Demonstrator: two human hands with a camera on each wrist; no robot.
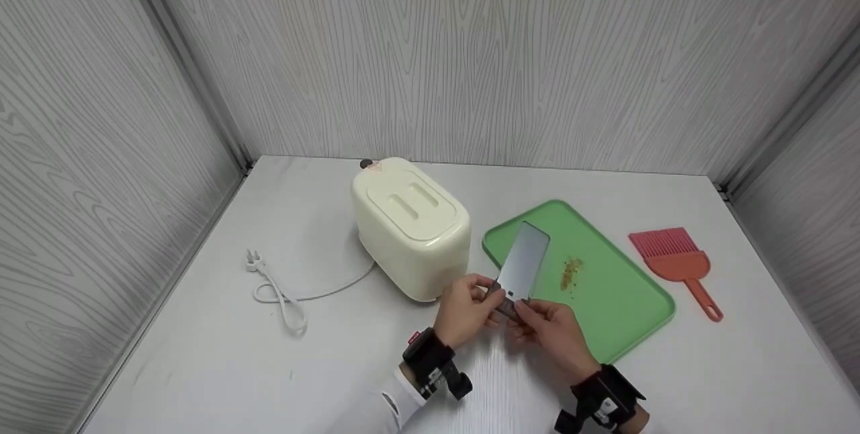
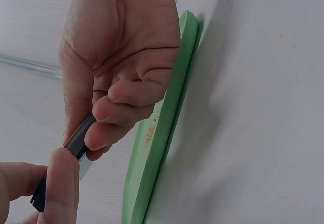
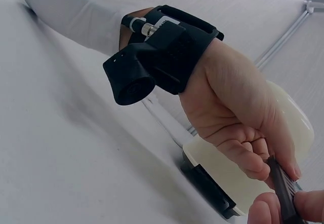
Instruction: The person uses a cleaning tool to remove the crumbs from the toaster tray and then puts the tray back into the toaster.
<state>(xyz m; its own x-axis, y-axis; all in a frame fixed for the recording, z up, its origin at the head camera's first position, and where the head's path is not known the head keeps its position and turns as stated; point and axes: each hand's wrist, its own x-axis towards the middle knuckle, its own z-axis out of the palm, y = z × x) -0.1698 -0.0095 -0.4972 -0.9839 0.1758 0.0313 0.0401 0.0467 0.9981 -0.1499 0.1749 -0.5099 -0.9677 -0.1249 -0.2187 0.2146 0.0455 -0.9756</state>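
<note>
A flat silvery crumb tray (image 1: 526, 256) with a dark grip strip (image 2: 78, 139) along its near end slants over the left part of the green tray (image 1: 621, 299). My left hand (image 1: 463, 310) pinches the strip's left end between thumb and fingers. At the strip's right end, my right hand (image 1: 557, 336) pinches it in the same way, thumb on top. Brownish crumbs (image 1: 570, 274) lie in a small patch on the green tray, right of the metal plate. Beyond my left hand stands a cream toaster (image 1: 416, 239), its top covered by a lid.
A white power cord (image 1: 329, 294) runs left from the toaster to its plug (image 1: 254, 261) on the white table. Right of the green tray lies a small red-bristled brush (image 1: 678, 263) with an orange handle. Wood-grain panels (image 1: 470, 51) wall the table's back and sides.
</note>
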